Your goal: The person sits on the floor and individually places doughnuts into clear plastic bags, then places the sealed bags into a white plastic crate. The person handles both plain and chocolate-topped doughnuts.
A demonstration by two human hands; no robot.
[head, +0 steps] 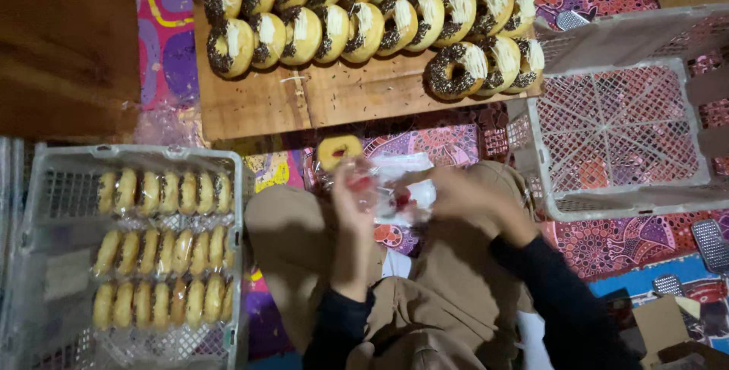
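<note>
Both hands at lap: left hand (351,207) and right hand (463,195) pinching clear plastic bag (399,188), motion-blurred. Single doughnut (339,150) just beyond. Packed rows in left crate (45,188); many topped doughnuts (364,17) on board (258,100) unpacked; right crate (547,142) holding none.

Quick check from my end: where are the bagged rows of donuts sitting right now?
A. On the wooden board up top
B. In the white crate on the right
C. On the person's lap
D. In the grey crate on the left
D: three wrapped rows of donuts lie in the grey crate at the left, while the white crate at the right holds none and the wooden board carries unwrapped topped donuts.
</note>
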